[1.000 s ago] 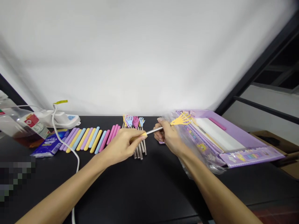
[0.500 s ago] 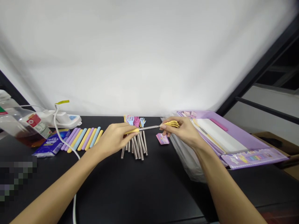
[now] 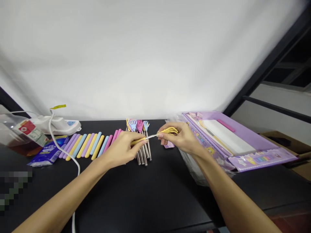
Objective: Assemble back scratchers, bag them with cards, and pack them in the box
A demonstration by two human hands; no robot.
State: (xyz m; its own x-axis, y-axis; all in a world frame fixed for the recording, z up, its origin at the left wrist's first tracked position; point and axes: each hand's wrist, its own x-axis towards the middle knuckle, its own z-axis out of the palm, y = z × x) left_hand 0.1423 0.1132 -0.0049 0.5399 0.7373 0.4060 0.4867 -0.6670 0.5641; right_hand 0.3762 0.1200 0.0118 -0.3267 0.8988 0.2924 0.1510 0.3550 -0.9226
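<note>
A yellow back scratcher (image 3: 151,136) with a metal rod is held level between my two hands. My left hand (image 3: 123,145) is closed around its yellow handle. My right hand (image 3: 182,136) pinches the base of its yellow claw head, and a short stretch of rod shows between the hands. Behind them lies a bunch of metal rods (image 3: 145,152) with blue, pink and yellow claw heads, partly covered by my left hand. To the left, a row of coloured handles (image 3: 84,145) in purple, yellow, blue and pink lies on the black table (image 3: 150,194).
At right an open purple box (image 3: 243,139) contains a back scratcher and a pink strip, with clear plastic wrap (image 3: 196,171) alongside. Small pink cards (image 3: 169,145) lie under my right hand. Left are a blue packet (image 3: 50,152), a bottle (image 3: 24,136), a power strip (image 3: 69,126) and a white cable (image 3: 77,163).
My hands have come closer together, and less of the metal rod shows between them. The view has shifted slightly, and pink handles now show beside my left hand.
</note>
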